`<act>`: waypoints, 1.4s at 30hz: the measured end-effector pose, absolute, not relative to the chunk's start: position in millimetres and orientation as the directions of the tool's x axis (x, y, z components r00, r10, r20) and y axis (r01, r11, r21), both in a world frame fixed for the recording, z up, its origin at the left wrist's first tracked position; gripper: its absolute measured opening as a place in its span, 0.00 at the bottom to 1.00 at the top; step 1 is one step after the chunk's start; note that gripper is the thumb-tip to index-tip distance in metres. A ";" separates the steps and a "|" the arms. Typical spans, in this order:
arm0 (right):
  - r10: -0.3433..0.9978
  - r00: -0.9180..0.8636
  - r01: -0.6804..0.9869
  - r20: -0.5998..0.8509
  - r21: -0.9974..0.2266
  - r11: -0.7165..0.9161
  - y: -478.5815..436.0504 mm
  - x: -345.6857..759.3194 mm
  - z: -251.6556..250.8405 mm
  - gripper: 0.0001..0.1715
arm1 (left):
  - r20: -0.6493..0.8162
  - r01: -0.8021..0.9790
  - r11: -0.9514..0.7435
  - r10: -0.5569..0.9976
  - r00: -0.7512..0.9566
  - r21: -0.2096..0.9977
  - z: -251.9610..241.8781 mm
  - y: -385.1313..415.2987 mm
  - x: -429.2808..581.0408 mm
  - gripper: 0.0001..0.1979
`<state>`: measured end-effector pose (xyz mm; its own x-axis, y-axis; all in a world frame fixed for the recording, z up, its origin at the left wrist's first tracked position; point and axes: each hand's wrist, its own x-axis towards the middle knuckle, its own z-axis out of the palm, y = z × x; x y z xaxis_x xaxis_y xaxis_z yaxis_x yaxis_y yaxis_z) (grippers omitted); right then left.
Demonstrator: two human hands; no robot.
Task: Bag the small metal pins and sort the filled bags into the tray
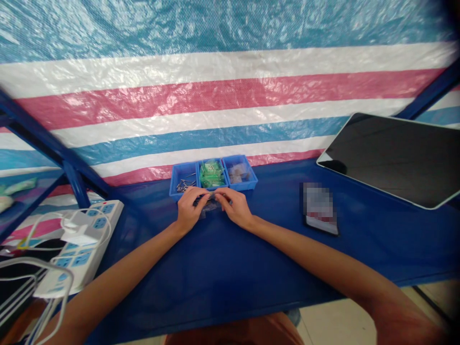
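Observation:
My left hand (190,207) and my right hand (235,205) meet just in front of the blue bins, thumbs and fingers pinched. Between them is a small clear plastic bag (209,207), its lower part hanging under the fingertips; anything inside it is too small to make out. Right behind my hands stand three joined blue bins (173,184). Small metal pins or screws (186,184) lie in the left one. Green packets (212,173) fill the middle one, and small clear bags (239,172) lie in the right one.
On the blue table (230,278), a phone with a blurred screen (321,208) lies to the right, below a large dark screen (391,158). A white power strip (104,218) with plugs and cables (64,282) is at left. Striped sheeting (230,100) hangs behind.

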<state>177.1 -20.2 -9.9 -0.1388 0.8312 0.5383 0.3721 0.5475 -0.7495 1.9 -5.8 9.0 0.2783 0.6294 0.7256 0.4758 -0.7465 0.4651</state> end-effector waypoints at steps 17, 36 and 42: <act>0.763 -0.174 0.398 0.622 -0.665 0.632 -21.6 176.5 -5.2 0.13 | 0.735 0.455 -0.762 0.615 0.284 0.461 9.3 -8.0 2.1 0.03; 0.722 -0.171 0.410 0.670 -0.618 0.670 -18.5 177.0 -10.7 0.10 | 0.711 0.479 -0.751 0.630 0.312 0.455 1.5 -4.3 1.4 0.03; 0.765 -0.141 0.366 0.629 -0.685 0.630 -19.1 175.8 -15.2 0.16 | 0.738 0.477 -0.747 0.623 0.259 0.464 -1.9 -4.5 2.6 0.04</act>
<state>175.8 -19.1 -15.2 -0.1406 0.7648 0.6288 0.3662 0.6302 -0.6846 2.6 -4.5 -1.9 0.2591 0.6234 0.7377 0.4767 -0.7468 0.4637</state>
